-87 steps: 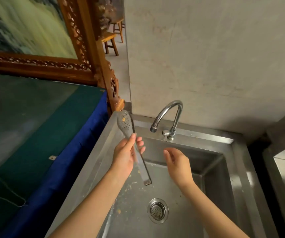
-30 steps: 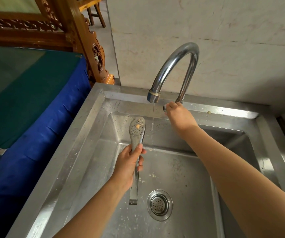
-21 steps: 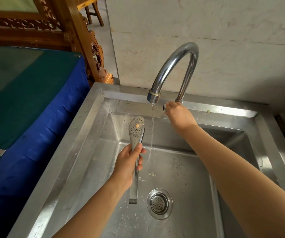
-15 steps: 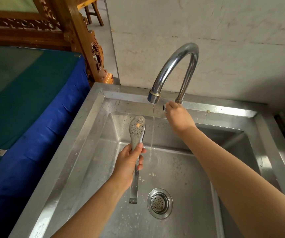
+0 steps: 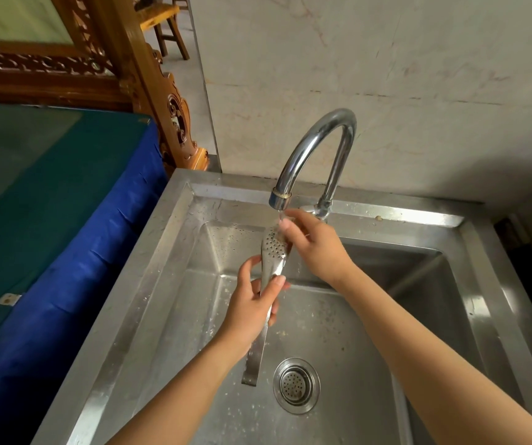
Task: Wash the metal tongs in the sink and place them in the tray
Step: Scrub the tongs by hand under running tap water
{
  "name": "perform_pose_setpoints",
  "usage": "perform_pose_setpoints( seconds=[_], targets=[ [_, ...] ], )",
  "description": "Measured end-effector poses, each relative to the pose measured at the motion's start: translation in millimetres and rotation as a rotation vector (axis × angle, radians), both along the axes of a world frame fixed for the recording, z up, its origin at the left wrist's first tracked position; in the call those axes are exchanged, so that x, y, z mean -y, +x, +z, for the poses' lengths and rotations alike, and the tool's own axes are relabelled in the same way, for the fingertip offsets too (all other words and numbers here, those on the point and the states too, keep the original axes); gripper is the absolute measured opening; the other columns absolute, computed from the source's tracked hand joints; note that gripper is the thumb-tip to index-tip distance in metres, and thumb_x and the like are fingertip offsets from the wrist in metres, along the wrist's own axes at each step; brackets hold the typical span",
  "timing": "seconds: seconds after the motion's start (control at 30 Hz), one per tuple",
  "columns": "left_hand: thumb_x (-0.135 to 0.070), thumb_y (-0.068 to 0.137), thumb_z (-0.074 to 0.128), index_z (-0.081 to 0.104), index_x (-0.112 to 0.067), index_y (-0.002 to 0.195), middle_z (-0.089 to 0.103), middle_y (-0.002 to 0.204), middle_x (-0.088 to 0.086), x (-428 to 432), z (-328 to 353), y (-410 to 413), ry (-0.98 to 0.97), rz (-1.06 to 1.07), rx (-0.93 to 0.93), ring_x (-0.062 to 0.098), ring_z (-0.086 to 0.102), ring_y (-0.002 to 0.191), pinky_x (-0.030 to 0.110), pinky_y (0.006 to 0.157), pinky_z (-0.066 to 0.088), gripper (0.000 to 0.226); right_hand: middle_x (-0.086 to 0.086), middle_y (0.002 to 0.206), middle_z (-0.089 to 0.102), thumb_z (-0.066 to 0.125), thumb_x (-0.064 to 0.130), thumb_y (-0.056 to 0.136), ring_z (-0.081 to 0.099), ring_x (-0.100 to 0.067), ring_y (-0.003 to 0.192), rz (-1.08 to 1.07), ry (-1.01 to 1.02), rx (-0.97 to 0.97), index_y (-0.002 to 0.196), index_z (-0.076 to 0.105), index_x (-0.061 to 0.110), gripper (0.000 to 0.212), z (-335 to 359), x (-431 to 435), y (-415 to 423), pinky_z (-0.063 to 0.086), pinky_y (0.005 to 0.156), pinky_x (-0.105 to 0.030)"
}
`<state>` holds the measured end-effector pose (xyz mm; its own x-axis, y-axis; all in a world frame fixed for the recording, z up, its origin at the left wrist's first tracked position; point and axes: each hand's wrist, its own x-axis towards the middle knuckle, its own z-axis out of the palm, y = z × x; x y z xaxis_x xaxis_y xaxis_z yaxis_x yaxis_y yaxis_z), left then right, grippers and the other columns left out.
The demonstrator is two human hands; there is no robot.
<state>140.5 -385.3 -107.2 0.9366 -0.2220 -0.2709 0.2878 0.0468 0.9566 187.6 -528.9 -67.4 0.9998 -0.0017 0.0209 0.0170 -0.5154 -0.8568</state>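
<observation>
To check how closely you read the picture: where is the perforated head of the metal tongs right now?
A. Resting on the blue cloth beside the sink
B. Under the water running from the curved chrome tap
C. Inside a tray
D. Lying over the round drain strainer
B: the left hand holds the metal tongs with their perforated head under the curved chrome tap, and the right hand is rubbing them.

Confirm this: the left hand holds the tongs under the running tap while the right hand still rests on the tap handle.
Wrong on the right hand: the head view shows it rubbing the perforated head of the tongs under the tap. The left hand does hold them.
</observation>
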Motion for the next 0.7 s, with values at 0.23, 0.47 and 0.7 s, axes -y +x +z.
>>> perform_pose_setpoints(
  seconds=[0.23, 0.47, 0.7],
  targets=[
    [-0.022, 0.089, 0.056, 0.042, -0.044, 0.110, 0.074, 0.083, -0.002, -5, -1, 4, -0.009, -0.029, 0.019, 0.008, 0.047, 0.045, 0.021, 0.038, 0.038, 0.034, 0.016, 0.063, 0.051, 0.068, 0.024, 0.084, 0.051, 0.008, 0.048, 0.003, 0.125, -0.047, 0.086, 0.052, 0.026, 0.016, 1, -7, 11, 0.040, 0.053, -0.009],
    [-0.019, 0.090, 0.055, 0.043, -0.028, 0.125, 0.071, 0.086, 0.002, -11, -7, 3, 0.058, -0.054, 0.032, 0.007, 0.046, 0.045, 0.021, 0.039, 0.038, 0.038, -0.001, 0.067, 0.052, 0.048, 0.012, 0.096, 0.047, -0.001, 0.052, 0.045, 0.306, -0.125, 0.101, 0.059, 0.000, 0.017, -1, -7, 7, 0.041, 0.054, -0.014],
    [-0.020, 0.090, 0.056, 0.048, -0.040, 0.120, 0.071, 0.081, -0.004, -14, -7, 8, 0.072, -0.073, 0.049, 0.005, 0.044, 0.047, 0.020, 0.040, 0.037, 0.037, 0.012, 0.052, 0.051, 0.067, 0.021, 0.085, 0.045, -0.005, 0.049, 0.002, 0.309, -0.164, 0.072, 0.048, 0.019, 0.023, 1, -15, 11, 0.041, 0.055, -0.020]
  ],
)
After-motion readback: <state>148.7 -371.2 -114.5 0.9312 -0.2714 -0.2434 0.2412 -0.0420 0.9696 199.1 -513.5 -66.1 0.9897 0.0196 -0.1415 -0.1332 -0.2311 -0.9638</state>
